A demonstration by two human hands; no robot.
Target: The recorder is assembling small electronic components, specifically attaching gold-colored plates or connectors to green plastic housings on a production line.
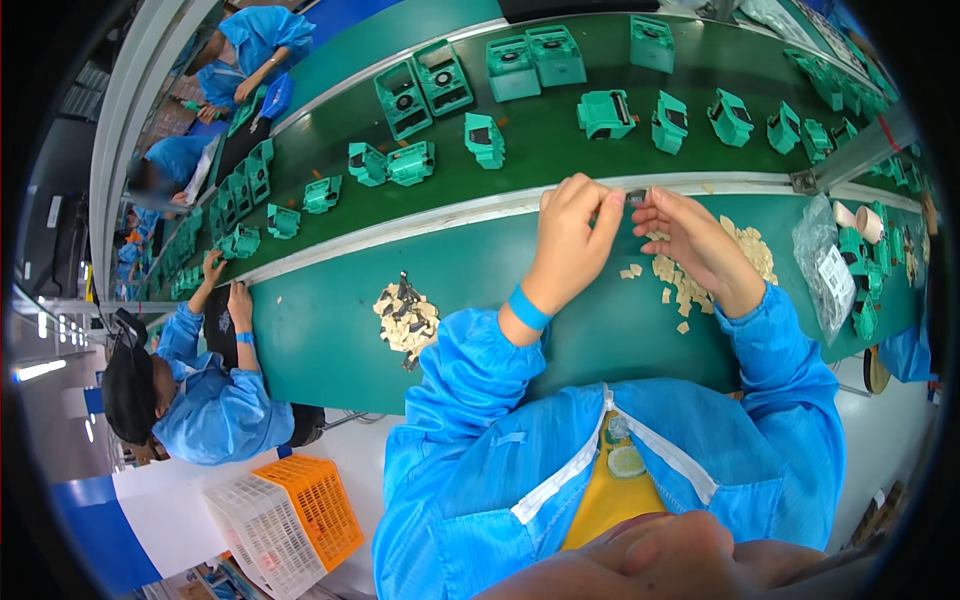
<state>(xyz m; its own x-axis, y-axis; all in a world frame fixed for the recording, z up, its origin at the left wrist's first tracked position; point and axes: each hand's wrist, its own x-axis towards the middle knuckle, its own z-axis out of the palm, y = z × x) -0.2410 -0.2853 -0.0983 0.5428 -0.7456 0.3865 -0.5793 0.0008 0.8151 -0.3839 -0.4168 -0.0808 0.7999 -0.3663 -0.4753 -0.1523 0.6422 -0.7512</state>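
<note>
A small black part [636, 197] is pinched between the fingertips of my left hand [578, 235] and my right hand [697, 240], over the near edge of the conveyor. Its exact kind is too small to make out. Below and beside my right hand lies a loose heap of small beige pieces [750, 250], some scattered toward my left hand. To the left of my left arm sits another pile of beige pieces mixed with black ones [408, 322], on the green tabletop [330, 330]. A blue band circles my left wrist.
Green plastic housings [606, 114] stand in rows on the dark green conveyor [540, 150] beyond a metal rail. At right are a clear plastic bag [825, 265] and more green parts [865, 260]. A co-worker [215, 390] works at left; an orange basket [318, 510] stands below.
</note>
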